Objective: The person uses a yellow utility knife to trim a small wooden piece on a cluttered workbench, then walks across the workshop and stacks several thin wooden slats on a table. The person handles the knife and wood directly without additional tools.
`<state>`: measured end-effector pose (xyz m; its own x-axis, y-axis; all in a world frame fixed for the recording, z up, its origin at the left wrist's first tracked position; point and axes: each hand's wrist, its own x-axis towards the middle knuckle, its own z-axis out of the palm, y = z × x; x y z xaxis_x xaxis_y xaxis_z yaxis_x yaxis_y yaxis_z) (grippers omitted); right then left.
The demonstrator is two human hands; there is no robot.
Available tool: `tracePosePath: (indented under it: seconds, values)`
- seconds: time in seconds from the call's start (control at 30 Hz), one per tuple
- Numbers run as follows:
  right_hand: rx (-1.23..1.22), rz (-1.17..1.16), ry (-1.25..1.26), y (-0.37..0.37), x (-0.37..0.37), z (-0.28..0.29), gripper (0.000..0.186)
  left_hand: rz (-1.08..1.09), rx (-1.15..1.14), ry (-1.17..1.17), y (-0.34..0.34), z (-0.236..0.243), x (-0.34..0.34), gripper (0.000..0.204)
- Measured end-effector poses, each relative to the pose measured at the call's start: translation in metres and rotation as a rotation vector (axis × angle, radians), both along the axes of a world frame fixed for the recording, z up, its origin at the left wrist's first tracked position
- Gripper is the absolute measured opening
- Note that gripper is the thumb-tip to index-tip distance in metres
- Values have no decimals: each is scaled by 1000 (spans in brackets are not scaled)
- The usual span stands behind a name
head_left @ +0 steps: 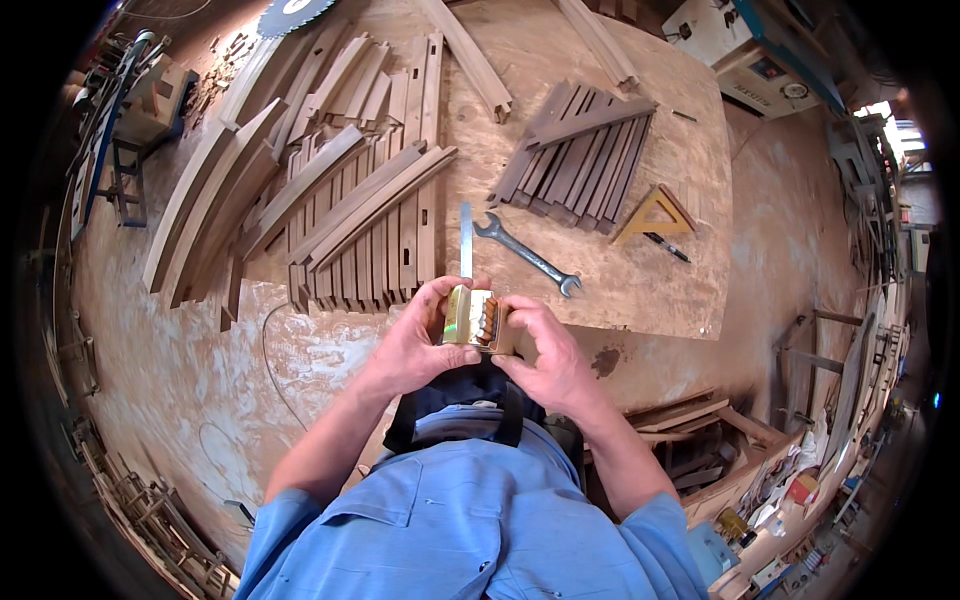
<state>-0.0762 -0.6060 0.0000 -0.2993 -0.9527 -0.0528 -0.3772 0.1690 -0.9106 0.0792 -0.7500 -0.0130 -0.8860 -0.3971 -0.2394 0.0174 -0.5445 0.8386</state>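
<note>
In front of my waist, at the near edge of the workbench, I hold a gold-and-white cigarette pack with its top open. Orange-brown filter ends of several cigarettes show at its right side. My left hand grips the pack's left side, thumb along the lower edge. Round the right side close the fingers and thumb of my right hand. Just beyond the pack a metal ruler lies on the bench. To its right rests a large open-end wrench.
Wooden strips and curved pieces cover the bench's left. A dark strip stack, a set square and a marker lie right. A saw blade is far left; a machine stands far right.
</note>
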Motion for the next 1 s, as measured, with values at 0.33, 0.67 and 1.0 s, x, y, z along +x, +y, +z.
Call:
tracePosePath:
  seconds: [0.33,0.67,1.0]
  values:
    - [-28,-112,-68,-15,22,10,15,-5,-429,-119,11,-1,25,79]
    - [69,-3,-9,-7,35,-7,12,-88,-778,-260,16,5,35,72]
    - [-91,-223,-385,-17,50,13,11,-19,-537,-250,17,-14,55,78]
